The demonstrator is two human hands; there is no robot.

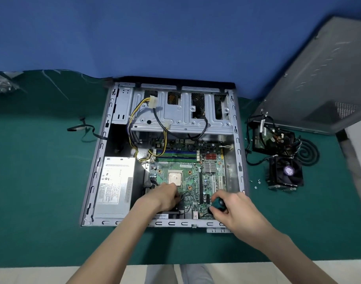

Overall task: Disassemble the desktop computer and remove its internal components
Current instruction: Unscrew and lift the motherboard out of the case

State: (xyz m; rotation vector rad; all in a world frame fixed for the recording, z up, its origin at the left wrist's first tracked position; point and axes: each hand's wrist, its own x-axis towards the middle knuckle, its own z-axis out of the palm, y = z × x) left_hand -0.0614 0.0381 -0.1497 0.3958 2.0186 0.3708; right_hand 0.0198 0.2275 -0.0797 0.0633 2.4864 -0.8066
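Case: I've got the computer case [105,140] lying open on the green table [42,181], centre of the frame, side wall up.
Already out: the side panel [323,78] leans at upper right; the cooler fan [286,173] sits on the table at right, and just above it lies a tangle of black cables [272,138] around another pulled part. A few loose screws [257,182] lie just left of the fan.
Bare chip: with the cooler gone, the CPU [175,178] shows uncovered on the motherboard [187,175].
Still in: motherboard, memory sticks [175,155], power supply [114,185] at the case's lower left, drive cage [181,117] across the top with yellow and black wires draped over it.
Progress: by my read about midway, since the big pieces are still to come out.
Left hand: my left hand [165,196] is down in the case at the board's lower centre, its fingers [175,196] curled toward a thin black wire; the tips are hidden, so I cannot tell whether they pinch it.
Right hand: my right hand [235,210] is at the board's lower right, fingers [222,212] wrapped round the teal handle of a screwdriver [217,202], shaft pointing down at the board.
Step in hand: looks like a motherboard screw, though the tip is out of sight.
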